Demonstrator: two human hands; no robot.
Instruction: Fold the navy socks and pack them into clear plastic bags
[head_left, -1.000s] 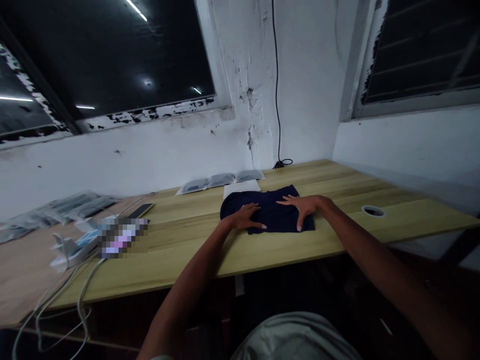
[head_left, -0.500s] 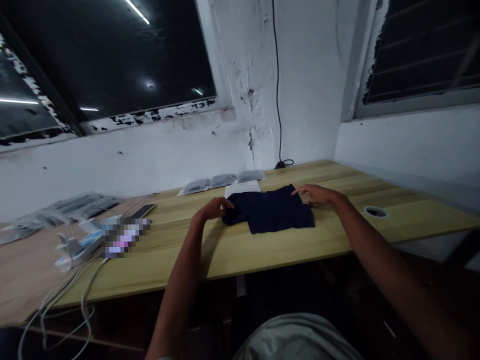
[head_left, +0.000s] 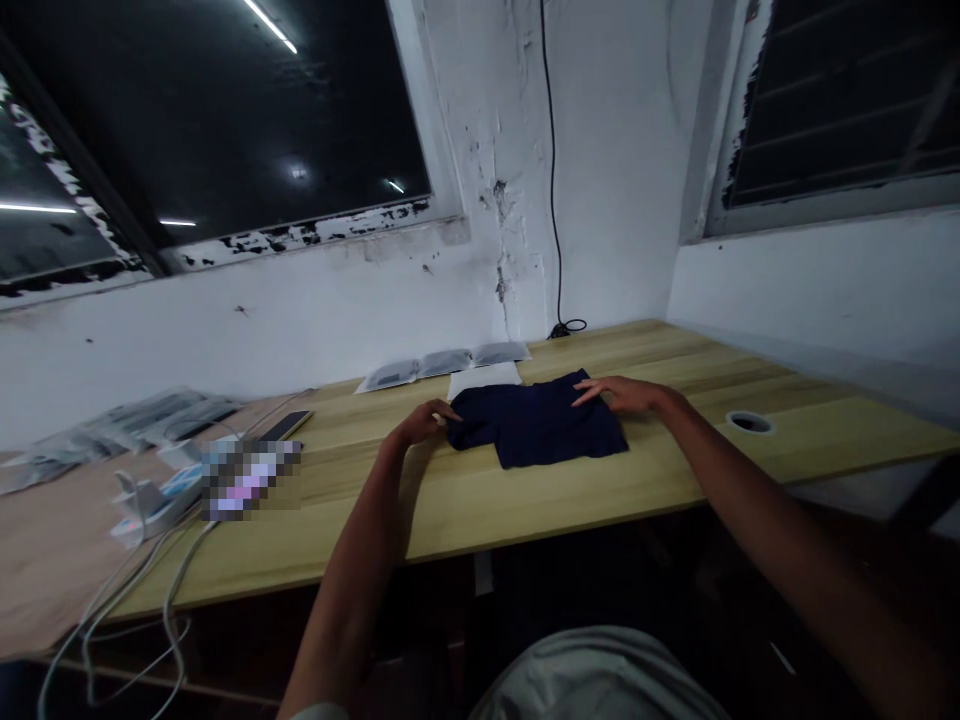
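Observation:
A dark navy folded garment (head_left: 551,425) lies on the wooden table, with a narrower part sticking out to the left; its exact kind does not show. At the tip of that left part is my left hand (head_left: 425,421), its fingers stretched out and apart, touching the fabric's edge. My right hand (head_left: 626,394) reaches in from the right with fingers extended over the garment's upper right corner, resting on it. Neither hand grips the cloth. Behind the garment, a white flat packet or sheet (head_left: 486,376) is partly covered by it.
Several flat clear-bagged packets (head_left: 446,361) lie along the wall. To the left are a power strip (head_left: 161,500) with white cables, a phone (head_left: 286,425), a pixelated device (head_left: 251,480) and a pile of plastic bags (head_left: 142,420). A round cable hole (head_left: 750,423) sits at the right.
My right hand has moved slightly left, further over the garment, with its fingers straighter. My left hand has drawn back a little to the left and its fingers have loosened from the fabric.

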